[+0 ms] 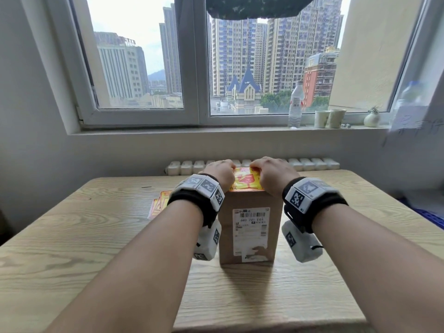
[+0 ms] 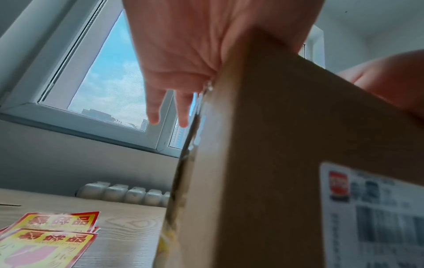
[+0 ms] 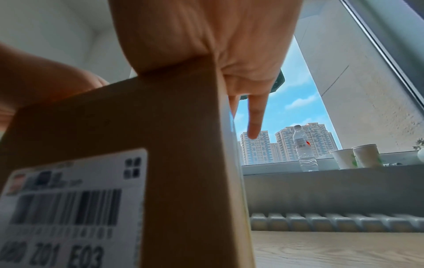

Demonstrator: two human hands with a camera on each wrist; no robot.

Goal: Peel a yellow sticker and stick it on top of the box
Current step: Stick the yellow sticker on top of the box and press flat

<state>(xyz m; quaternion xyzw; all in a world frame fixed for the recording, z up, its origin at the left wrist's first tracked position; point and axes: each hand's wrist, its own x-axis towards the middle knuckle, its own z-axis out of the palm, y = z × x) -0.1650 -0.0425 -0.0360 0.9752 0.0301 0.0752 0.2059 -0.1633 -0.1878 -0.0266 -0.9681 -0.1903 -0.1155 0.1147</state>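
Now both hands, left hand and right hand, press straight fingers on the yellow sticker atop the box.

shipping label on box: "E03 102 089", upside down | sticker sheets: red characters, blurred

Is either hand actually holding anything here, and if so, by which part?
Both hands are on the yellow sticker lying on top of the box: left hand at its left edge, right hand at its right. Pinching or just pressing cannot be told.
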